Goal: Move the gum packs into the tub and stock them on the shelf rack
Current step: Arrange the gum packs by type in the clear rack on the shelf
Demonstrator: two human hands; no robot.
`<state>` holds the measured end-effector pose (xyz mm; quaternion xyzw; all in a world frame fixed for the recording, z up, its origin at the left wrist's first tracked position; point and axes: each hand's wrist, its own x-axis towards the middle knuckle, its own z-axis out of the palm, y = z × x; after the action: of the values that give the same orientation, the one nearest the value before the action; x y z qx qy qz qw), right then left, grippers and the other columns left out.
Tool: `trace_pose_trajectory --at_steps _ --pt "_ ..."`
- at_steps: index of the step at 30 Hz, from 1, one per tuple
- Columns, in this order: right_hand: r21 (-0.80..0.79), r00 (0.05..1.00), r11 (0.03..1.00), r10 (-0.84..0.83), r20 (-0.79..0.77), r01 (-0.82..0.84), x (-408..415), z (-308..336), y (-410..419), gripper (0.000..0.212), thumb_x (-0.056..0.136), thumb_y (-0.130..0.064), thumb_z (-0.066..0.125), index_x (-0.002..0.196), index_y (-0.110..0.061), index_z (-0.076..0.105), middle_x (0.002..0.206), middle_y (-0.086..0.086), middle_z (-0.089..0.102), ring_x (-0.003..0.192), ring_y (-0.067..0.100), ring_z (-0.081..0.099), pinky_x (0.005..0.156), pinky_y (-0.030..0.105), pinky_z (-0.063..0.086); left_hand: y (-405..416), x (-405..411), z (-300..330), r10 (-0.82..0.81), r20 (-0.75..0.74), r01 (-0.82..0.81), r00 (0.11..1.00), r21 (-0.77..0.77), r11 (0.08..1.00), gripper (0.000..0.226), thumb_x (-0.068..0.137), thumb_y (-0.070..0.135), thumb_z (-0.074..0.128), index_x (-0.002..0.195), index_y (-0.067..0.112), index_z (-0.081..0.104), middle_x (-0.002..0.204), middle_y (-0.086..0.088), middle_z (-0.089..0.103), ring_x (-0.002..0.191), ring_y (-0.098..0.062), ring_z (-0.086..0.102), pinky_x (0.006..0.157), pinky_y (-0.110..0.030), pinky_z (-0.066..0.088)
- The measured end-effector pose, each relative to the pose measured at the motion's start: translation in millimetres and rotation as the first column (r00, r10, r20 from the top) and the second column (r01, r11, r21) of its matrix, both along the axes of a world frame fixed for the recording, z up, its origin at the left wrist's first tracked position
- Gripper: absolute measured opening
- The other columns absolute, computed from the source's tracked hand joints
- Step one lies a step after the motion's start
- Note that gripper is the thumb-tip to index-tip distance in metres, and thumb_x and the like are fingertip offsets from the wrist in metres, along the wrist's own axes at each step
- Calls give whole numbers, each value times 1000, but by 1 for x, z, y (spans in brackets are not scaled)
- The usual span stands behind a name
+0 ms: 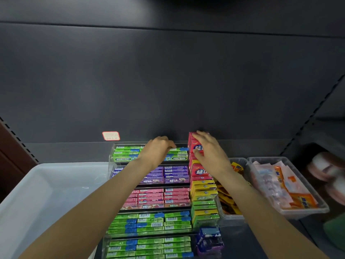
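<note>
Head view: the tiered rack [112, 159] stands on the shelf, its back against the rear panel, rows of gum packs [149, 224] filling each tier. The left hand [158, 150] rests on the green packs [177, 156] of the rear tier, fingers curled over them; whether it actually pinches one I cannot tell. The right hand [207, 148] holds a red pack [196, 146] at the rack's rear right corner, thumb in front, fingers over the top. The tub [37, 193] sits just left of the rack, and no packs show inside it. To seat the red pack well, keep it square to the column below and lower it gently, steadying the neighbours with the left hand.
</note>
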<state>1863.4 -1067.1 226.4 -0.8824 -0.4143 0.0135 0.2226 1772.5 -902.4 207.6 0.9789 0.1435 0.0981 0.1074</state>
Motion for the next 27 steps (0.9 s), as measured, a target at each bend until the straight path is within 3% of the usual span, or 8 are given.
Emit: trace_pose_trajectory --at_steps 7,12,17,27 --pt "-10 1000 1000 10 16 -10 0 4 0 58 95 -23 52 147 -24 25 153 -5 26 142 14 20 114 34 26 0 -1 -1 22 -68 -8 997 198 980 36 95 9 46 128 23 54 124 1 56 113 -19 46 97 -33 37" --pt "-32 992 999 -14 128 18 -5 5 3 57 96 -27 51 147 -22 25 155 -3 23 143 16 19 115 29 12 -2 0 2 42 -127 -18 991 185 983 35 98 17 40 132 22 49 125 -1 52 115 -20 44 97 -35 35" --pt "-35 995 999 -25 98 28 -8 4 6 59 95 -28 52 147 -21 25 153 -2 27 142 16 22 115 29 16 -8 4 5 27 -180 14 983 221 975 32 98 21 41 129 22 51 127 1 55 114 -20 44 95 -36 32" --pt "-62 995 998 -10 101 17 -8 7 5 60 95 -28 51 148 -21 22 154 -2 26 142 14 22 115 27 14 -7 6 9 35 -233 32 972 278 960 46 91 7 49 134 24 47 130 0 53 118 -20 44 96 -36 32"
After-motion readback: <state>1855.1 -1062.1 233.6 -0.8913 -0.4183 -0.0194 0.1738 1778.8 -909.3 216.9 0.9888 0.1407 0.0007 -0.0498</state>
